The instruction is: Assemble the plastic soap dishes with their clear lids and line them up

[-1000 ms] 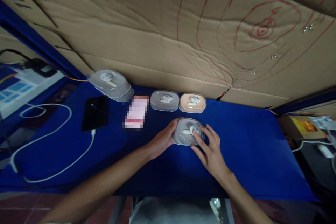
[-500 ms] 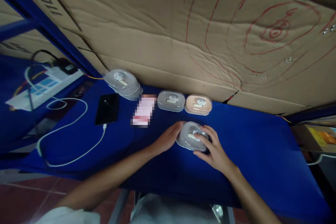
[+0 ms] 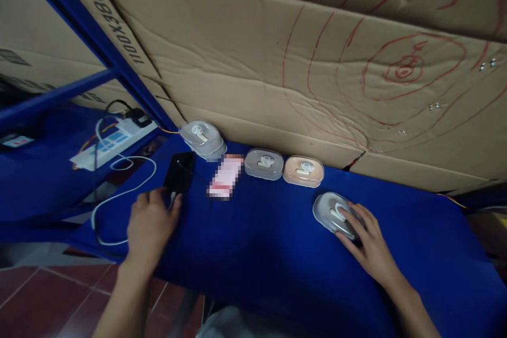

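Note:
My right hand (image 3: 368,243) grips the right side of a grey oval plastic case (image 3: 328,214) with a clear cover, its fingers spread over the top and thumb at the near side. A round white label and a small cream-coloured piece show on the case. At the left, my left hand (image 3: 152,224) is at the near end of a black phone (image 3: 179,171), thumb and fingers apart around the white cable plug (image 3: 172,199). Whether it touches the plug is unclear. Behind stand another grey case (image 3: 257,171) and a peach one (image 3: 293,175), side by side.
Stacked clear-covered cases (image 3: 212,145) stand at the back left beside a blurred pink sheet or screen (image 3: 225,177). A power strip (image 3: 87,158) and a looping white cable (image 3: 119,206) lie left. Cardboard (image 3: 237,53) walls the back of the blue table (image 3: 261,237).
My left hand has left the grey case and moved left to the phone. My right hand and the case have moved right across the table. The view has shifted left.

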`<state>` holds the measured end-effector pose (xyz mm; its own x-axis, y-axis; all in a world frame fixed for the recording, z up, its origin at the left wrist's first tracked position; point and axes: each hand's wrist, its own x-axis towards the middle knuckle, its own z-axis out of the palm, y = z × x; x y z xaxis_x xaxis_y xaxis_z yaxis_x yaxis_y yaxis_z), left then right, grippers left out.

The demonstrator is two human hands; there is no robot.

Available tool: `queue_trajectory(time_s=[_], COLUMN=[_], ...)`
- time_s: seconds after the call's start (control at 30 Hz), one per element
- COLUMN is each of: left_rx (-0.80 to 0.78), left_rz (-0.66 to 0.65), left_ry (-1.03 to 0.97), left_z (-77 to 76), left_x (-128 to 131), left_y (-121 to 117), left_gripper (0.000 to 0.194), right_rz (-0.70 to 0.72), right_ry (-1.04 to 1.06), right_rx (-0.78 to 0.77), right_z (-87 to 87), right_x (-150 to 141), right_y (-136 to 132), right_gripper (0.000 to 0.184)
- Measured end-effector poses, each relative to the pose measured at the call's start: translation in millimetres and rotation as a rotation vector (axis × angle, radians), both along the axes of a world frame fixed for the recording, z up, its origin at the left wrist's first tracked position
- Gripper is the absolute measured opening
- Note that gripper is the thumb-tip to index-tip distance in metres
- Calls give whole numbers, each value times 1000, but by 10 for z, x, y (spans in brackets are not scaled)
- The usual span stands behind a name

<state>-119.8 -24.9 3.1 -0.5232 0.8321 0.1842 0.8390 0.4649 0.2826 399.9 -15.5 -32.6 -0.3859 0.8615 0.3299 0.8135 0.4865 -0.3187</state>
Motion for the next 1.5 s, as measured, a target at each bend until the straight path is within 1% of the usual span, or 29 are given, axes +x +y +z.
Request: queue_trajectory(time_s=[0.03, 0.07, 0.1, 0.17, 0.23, 0.3, 0.37, 0.43, 0.53, 0.67, 0.77, 0.83, 0.9, 1.0, 1.13, 1.23, 1.3, 1.37, 1.43, 1.5], left_rx=[-110, -160, -197, -208, -205, -218, -239, -274, -330, -350, -340, -341, -330, -290, -267, -256, -247, -238, -230, -194], left_rz=[53, 88, 92, 63, 33, 33, 70, 137, 217, 264, 272, 276, 281, 280, 264, 231, 213, 201, 211, 186], left_ry=[40, 76, 95, 107, 95, 80, 71, 64, 50, 71, 81, 74, 74, 90, 95, 87, 78, 82, 109, 156], left_z=[-36, -65, -85, -93, -69, -39, -24, -29, -55, -78, -56, -35, -29, -58, -87, -62, -45, -49, -78, -121], left_x=[-112, -184, -220, -219, -180, -150, -134, -121, -90, -44, -16, -5, -7, -28, -48, -40, -29, -20, -18, -25], left_y=[-11, -10, -1, 30, 52, 52, 37, 20, 8, 1, -7, -12, -17, -24, -37, -45, -52, -66, -92, -128], left_gripper=[61, 61, 60, 53, 48, 45, 43, 44, 52, 60, 61, 62, 62, 61, 61, 63, 66, 67, 65, 61], right_rz=[-15, -24, -29, -32, -33, -38, -52, -61, -64, -86, -118, -138, -151, -111, 75, 209, 249, 250, 243, 242], right_ry=[8, 13, 15, 16, 12, 3, -9, -21, -34, -69, -148, -201, -227, -224, -200, -186, -185, -193, -204, -220], right_rx=[3, 1, -5, -14, -17, -16, -7, 6, 29, 50, 64, 102, 145, 162, 129, 87, 32, -57, -132, -165], right_z=[-10, -16, -20, -24, -26, -27, -28, -31, -38, -34, -2, 48, 125, 270, 420, 476, 501, 516, 517, 508], right_x=[30, 46, 52, 53, 66, 109, 186, 286, 441, 597, 633, 582, 443, 52, -694, -1261, -1589, -1853, -2039, -2144], right_y=[26, 47, 61, 68, 56, 41, 50, 107, 296, 636, 838, 922, 970, 1007, 1113, 1281, 1417, 1544, 1649, 1725], right_gripper=[60, 60, 60, 59, 59, 59, 59, 58, 58, 55, 50, 48, 47, 47, 49, 53, 57, 63, 75, 87])
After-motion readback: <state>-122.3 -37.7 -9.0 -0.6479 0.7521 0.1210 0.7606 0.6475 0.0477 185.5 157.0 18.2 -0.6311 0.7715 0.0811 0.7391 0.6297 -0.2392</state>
